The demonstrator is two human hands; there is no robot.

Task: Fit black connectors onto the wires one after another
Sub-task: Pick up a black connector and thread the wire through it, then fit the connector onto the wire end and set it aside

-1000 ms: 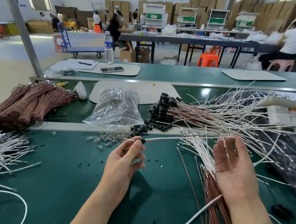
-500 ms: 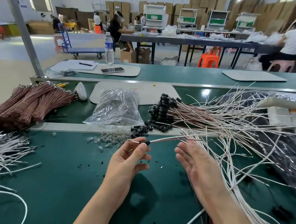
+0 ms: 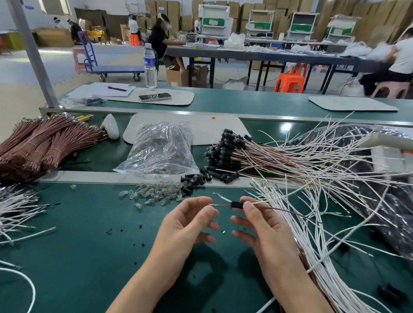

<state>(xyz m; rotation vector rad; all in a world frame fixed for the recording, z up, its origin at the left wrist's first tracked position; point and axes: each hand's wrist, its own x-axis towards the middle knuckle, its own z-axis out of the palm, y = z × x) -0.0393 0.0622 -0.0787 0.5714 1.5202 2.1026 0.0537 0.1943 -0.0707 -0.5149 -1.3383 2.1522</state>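
- The black connector (image 3: 236, 204) in work is held in the air above the green table (image 3: 87, 258), a little above the middle of the view. It sits on a thin wire pair (image 3: 286, 211) that runs away toward 3 o'clock, and the short ends of the pair come out of it toward 9 o'clock.
- The right hand (image 3: 265, 236) pinches the connector between thumb and index finger. Its other 3 fingers are half open and hold nothing.
- The left hand (image 3: 185, 226) is at 8 o'clock from the connector with its fingers loosely curled and the index tip right at the wire ends. I cannot tell if it really pinches them.
- My judgement: this is the seating step for 1 wire pair, with the connector already on but maybe not yet in its final place.
- The next move calls for a sure hold on the wire ends by the left hand, then a straight slide along the wire without bending the thin ends.
- At 10 o'clock, near, lie the loose connectors (image 3: 195, 180) beside small clear parts (image 3: 155, 194), with a plastic bag (image 3: 161, 149) behind them.
- At 12 o'clock lie the finished wires (image 3: 222, 150), already carrying black connectors.
- From 2 to 5 o'clock spread many white wires (image 3: 318, 244), so much work probably remains.
- Far at 9 o'clock lie tied brown bundles (image 3: 36, 143).
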